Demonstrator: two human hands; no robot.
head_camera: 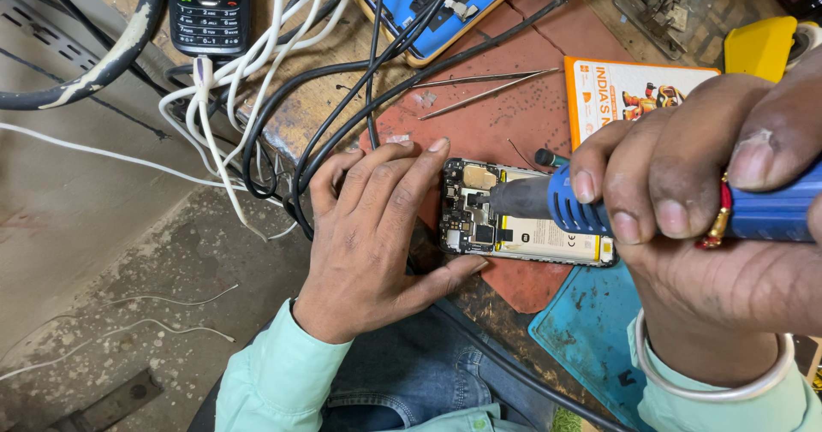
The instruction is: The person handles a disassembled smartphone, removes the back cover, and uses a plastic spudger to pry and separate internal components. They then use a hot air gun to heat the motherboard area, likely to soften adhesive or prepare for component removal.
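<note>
An opened smartphone [548, 235], its back cover off with circuit board and battery exposed, lies on a red mat [479, 124]. My left hand [377, 235] rests flat beside it, fingers and thumb bracing its left end. My right hand [685, 192] grips a blue hot-air tool [582, 205]. The tool's dark metal nozzle [518, 196] points at the phone's circuit board, close above it.
Metal tweezers [488, 85] lie on the mat behind the phone. An orange-edged box [625, 89] sits to the right, a blue mat [591, 321] at the near right. Black and white cables [282, 81], a keypad phone [208, 8] and another opened device [437, 0] lie at the back.
</note>
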